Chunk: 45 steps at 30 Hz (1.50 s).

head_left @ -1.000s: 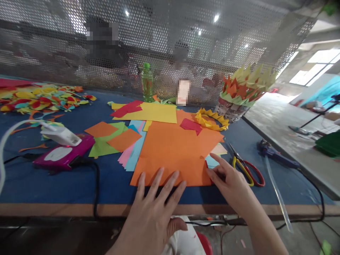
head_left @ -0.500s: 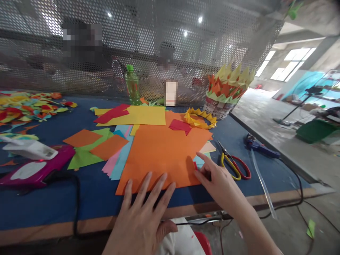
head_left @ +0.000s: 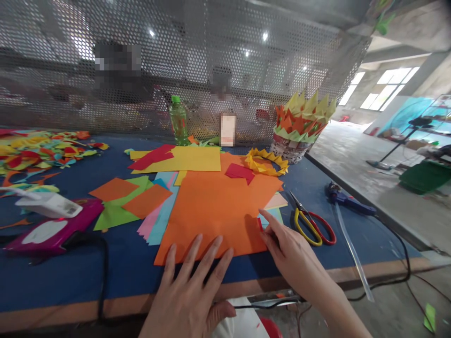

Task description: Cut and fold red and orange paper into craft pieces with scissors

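A large orange paper sheet (head_left: 214,211) lies flat near the front of the blue-covered table. My left hand (head_left: 190,281) rests on its front edge, fingers spread and laid out flat, thumb off the paper. My right hand (head_left: 285,241) is at the sheet's right edge, index finger and thumb apart, the other fingers curled beneath and partly hidden. Between those two fingertips shows a small red strip (head_left: 260,224); what it belongs to is unclear. Light blue paper (head_left: 276,216) sticks out beside the index finger. Scissors (head_left: 312,223) with yellow and red handles lie right of this hand.
A glue gun (head_left: 352,199) with a clear glue stick lies far right. Left stand a magenta device (head_left: 59,230), green and orange paper (head_left: 118,216) and cut scraps (head_left: 45,150). Behind are yellow paper (head_left: 197,158), a folded yellow ring (head_left: 266,162), a paper-trimmed basket (head_left: 298,134) and a bottle (head_left: 179,122).
The view has shifted slightly, so the table appears a little lower. Both hands stay at nearly the same places on the orange sheet.
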### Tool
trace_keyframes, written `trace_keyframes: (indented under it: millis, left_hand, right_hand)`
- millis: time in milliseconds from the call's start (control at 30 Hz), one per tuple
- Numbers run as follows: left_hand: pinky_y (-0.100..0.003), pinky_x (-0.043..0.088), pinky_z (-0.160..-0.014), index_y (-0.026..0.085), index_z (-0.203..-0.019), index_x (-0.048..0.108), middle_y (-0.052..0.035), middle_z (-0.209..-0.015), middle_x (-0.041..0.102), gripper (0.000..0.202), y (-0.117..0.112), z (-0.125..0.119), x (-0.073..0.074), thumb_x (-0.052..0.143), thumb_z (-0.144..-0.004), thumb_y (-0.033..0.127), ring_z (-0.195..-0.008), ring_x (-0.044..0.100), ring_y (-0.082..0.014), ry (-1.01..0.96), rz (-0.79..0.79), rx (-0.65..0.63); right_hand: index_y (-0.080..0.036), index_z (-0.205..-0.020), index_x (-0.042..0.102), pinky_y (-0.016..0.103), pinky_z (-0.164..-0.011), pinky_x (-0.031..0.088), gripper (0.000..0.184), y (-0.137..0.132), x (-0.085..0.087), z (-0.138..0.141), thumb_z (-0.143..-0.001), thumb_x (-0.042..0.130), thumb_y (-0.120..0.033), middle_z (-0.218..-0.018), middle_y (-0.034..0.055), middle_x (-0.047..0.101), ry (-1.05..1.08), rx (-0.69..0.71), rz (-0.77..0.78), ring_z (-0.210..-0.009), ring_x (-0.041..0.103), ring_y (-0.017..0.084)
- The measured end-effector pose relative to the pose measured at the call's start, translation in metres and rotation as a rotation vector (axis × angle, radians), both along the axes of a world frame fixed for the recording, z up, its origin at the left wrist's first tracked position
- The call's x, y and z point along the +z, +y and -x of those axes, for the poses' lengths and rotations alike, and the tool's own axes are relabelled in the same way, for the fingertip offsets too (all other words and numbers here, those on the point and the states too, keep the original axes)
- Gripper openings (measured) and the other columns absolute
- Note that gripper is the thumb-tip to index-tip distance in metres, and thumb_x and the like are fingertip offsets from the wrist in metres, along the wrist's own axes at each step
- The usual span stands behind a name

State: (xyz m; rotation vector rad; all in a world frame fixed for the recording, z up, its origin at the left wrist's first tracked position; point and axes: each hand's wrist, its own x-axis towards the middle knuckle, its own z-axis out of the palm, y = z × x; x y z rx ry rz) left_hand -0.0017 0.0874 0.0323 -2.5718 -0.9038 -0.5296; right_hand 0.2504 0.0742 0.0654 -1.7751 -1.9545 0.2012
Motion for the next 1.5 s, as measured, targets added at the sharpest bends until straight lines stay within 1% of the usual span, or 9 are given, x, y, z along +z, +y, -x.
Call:
trace_keyframes:
  millis: [267, 433, 533, 633, 767, 1033, 1200, 1333, 1500]
  left_hand:
    - [-0.054, 0.007, -0.115, 0.026, -0.15, 0.037, -0.0063, -0.152, 0.044, 0.072, 0.0, 0.001, -0.002, 0.046, -0.09, 0.064, -0.139, 0.034, -0.0358, 0.03, 0.007, -0.006]
    - [-0.057, 0.008, -0.114, 0.028, -0.15, 0.038, -0.0061, -0.154, 0.042, 0.07, 0.0, 0.001, -0.006, 0.044, -0.091, 0.064, -0.14, 0.032, -0.0366, 0.03, 0.021, 0.012]
    - [-0.061, 0.01, -0.113, 0.027, -0.147, 0.044, -0.0077, -0.152, 0.045, 0.066, 0.0, 0.001, -0.008, 0.044, -0.091, 0.063, -0.139, 0.034, -0.0382, 0.033, 0.02, 0.012]
    - [-0.063, 0.009, -0.113, 0.025, -0.143, 0.048, -0.0094, -0.15, 0.046, 0.058, 0.0, 0.002, -0.009, 0.049, -0.092, 0.053, -0.139, 0.033, -0.0399, 0.044, 0.031, -0.01]
    - [-0.062, 0.006, -0.114, 0.027, -0.145, 0.046, -0.0075, -0.153, 0.042, 0.056, -0.001, 0.004, -0.009, 0.051, -0.093, 0.046, -0.143, 0.028, -0.039, 0.045, 0.047, -0.021]
    - [-0.059, 0.008, -0.116, 0.024, -0.145, 0.046, -0.0075, -0.154, 0.042, 0.06, -0.002, 0.001, -0.003, 0.052, -0.091, 0.051, -0.141, 0.032, -0.0375, 0.035, 0.032, -0.004]
    - [-0.057, 0.01, -0.117, 0.023, -0.147, 0.043, -0.0076, -0.153, 0.043, 0.064, -0.003, 0.004, -0.001, 0.049, -0.092, 0.056, -0.139, 0.037, -0.0365, 0.032, 0.007, 0.014]
    - [-0.05, 0.021, -0.116, 0.019, -0.148, 0.042, -0.0098, -0.152, 0.043, 0.071, -0.009, 0.016, 0.003, 0.046, -0.091, 0.061, -0.14, 0.038, -0.0323, 0.07, 0.001, 0.071]
    - [-0.042, 0.036, -0.111, 0.008, -0.144, 0.044, -0.0148, -0.151, 0.044, 0.077, -0.019, 0.032, 0.006, 0.043, -0.091, 0.064, -0.14, 0.039, -0.029, 0.104, -0.004, 0.155]
  right_hand:
    - [-0.016, -0.147, 0.035, 0.044, -0.082, 0.055, 0.049, 0.001, 0.001, -0.004, -0.098, 0.034, -0.018, -0.109, 0.0139, 0.068, -0.025, 0.037, 0.021, -0.097, 0.066, 0.025]
    - [-0.016, -0.147, 0.038, 0.05, -0.096, 0.051, 0.048, -0.014, 0.003, 0.011, -0.1, 0.033, -0.021, -0.133, 0.0167, 0.056, -0.194, -0.074, -0.189, -0.118, 0.057, 0.029]
    - [-0.01, -0.146, 0.039, 0.047, -0.105, 0.046, 0.05, -0.025, -0.002, 0.033, -0.099, 0.038, -0.025, -0.145, 0.0151, 0.051, -0.33, 0.129, -0.288, -0.133, 0.047, 0.027]
    - [-0.004, -0.147, 0.036, 0.046, -0.108, 0.045, 0.063, -0.03, -0.015, 0.054, -0.098, 0.036, -0.045, -0.153, 0.0141, 0.041, -0.494, 0.356, -0.365, -0.143, 0.035, 0.029]
    - [-0.004, -0.149, 0.033, 0.041, -0.107, 0.046, 0.067, -0.03, -0.033, 0.067, -0.098, 0.034, -0.048, -0.155, 0.0146, 0.036, -0.598, 0.348, -0.383, -0.144, 0.032, 0.028]
    - [-0.001, -0.14, 0.048, 0.037, -0.103, 0.05, 0.077, -0.031, -0.038, 0.054, -0.095, 0.033, -0.062, -0.148, 0.0164, 0.046, -0.608, 0.289, -0.419, -0.139, 0.042, 0.029]
    - [0.0, -0.139, 0.048, 0.037, -0.1, 0.053, 0.081, -0.033, -0.036, 0.044, -0.092, 0.037, -0.066, -0.146, 0.0177, 0.048, -0.627, 0.322, -0.417, -0.136, 0.045, 0.03]
    - [0.003, -0.146, 0.036, 0.04, -0.092, 0.058, 0.087, -0.036, -0.036, 0.031, -0.091, 0.041, -0.064, -0.143, 0.021, 0.05, -0.64, 0.377, -0.408, -0.132, 0.05, 0.033]
    - [-0.003, -0.155, 0.016, 0.041, -0.086, 0.06, 0.093, -0.039, -0.039, 0.011, -0.089, 0.045, -0.062, -0.142, 0.0182, 0.051, -0.645, 0.378, -0.387, -0.125, 0.057, 0.032]
